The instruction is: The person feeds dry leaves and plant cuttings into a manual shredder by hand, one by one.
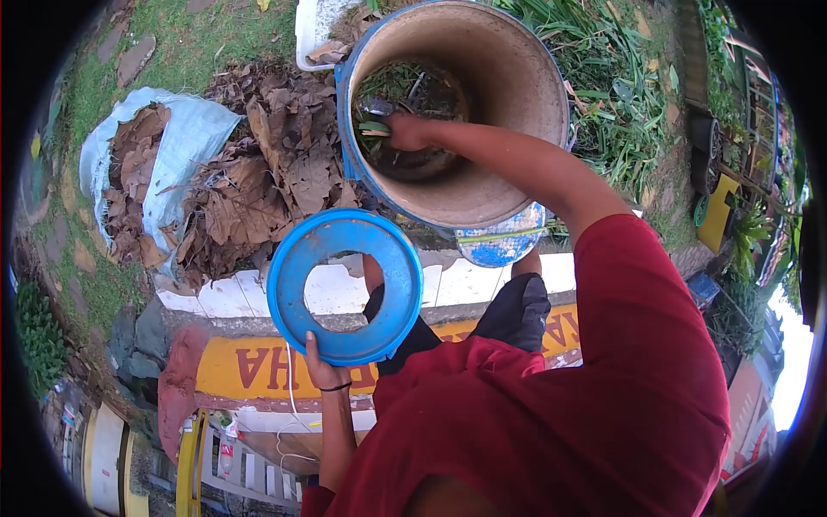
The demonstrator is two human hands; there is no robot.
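My left hand [326,369] grips the lower edge of a blue ring-shaped lid [398,289], its thumb on the rim and its other fingers mostly hidden beneath. Through the hole in the lid, white tiles show. My right hand [405,132] reaches down inside a large drum [508,86] with a blue rim and brownish inner wall. Its fingers are closed around some green leaf strips [374,129]. Dark plant matter lies at the bottom of the drum.
Left of the drum lie dry brown leaves [245,202] and a pale blue sack [185,142] holding more. Cut green grass [616,129] lies to the right. A white container [308,30] stands beside the drum. Yellow lettered paving [233,366] runs below the tiles.
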